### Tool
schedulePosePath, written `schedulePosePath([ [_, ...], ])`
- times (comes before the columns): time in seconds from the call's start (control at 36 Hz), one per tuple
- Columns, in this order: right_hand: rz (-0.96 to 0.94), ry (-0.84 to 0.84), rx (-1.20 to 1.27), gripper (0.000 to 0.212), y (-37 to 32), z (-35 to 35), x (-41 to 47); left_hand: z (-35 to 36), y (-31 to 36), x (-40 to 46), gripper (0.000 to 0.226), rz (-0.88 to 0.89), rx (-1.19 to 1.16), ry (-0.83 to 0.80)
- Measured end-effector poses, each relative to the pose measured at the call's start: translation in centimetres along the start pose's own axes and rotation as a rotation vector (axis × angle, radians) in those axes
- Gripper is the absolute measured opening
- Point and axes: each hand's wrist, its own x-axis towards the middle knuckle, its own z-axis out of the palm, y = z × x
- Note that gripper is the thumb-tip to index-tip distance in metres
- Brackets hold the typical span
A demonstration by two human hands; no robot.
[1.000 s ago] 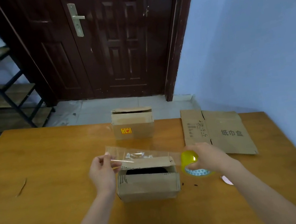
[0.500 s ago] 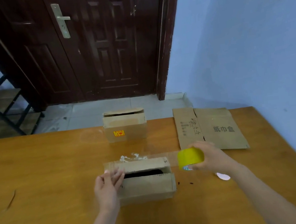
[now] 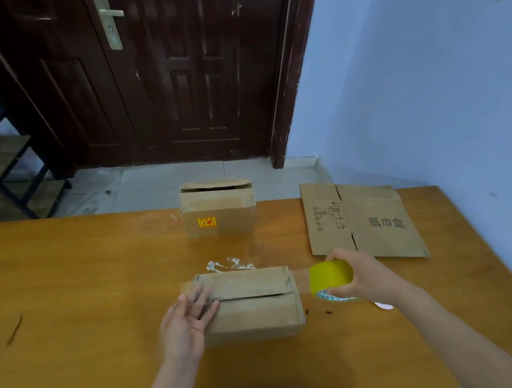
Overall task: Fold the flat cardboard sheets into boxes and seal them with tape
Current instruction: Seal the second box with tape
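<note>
Fingers: your left fingers (image 3: 201, 303) lie straight and released, pressing the tape strip flat at the left end of the near box (image 3: 253, 304); your right fingers (image 3: 342, 289) are curled, grasping the tape roll (image 3: 331, 276).
Left hand: your left hand (image 3: 187, 322) rests at the box's left end, palm side partly up and blurred.
Right hand: your right hand (image 3: 363, 275) holds the yellow roll just off the box's right end, low over the tabletop (image 3: 69, 292).
Near box: it sits in the middle of the tabletop in front of you, both top flaps down and meeting in a dark seam; what is inside is hidden.
Far box: the far box (image 3: 217, 209) stands at the tabletop's far edge with its top flap nearly down, a thin dark gap showing; contents cannot be seen.
Since earlier: a second ago you held the strip stretched in the air above an open box; half a second ago a dark slot still gaped between the flaps; the flaps now meet and the strip lies on them.
Direction: the near box's long axis runs left to right, and the clear strip (image 3: 301, 279) runs the same way, from your left fingers to the roll.
Flat sheet: the flat sheet (image 3: 361, 220) lies unfolded at the far right of the tabletop, printed side up.
</note>
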Motion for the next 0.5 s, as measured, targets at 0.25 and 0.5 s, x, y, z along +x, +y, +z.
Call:
schedulePosePath([
  [0.25, -0.116, -0.001, -0.478, 0.039, -0.4, 1.0, 0.4, 0.6, -0.3, 0.0, 0.009, -0.007, -0.011, 0.063],
  [0.5, -0.033, -0.009, -0.691, 0.038, -0.3, 1.1, 1.2, -0.6, 0.6, 0.8, 0.015, -0.121, -0.146, -0.029],
])
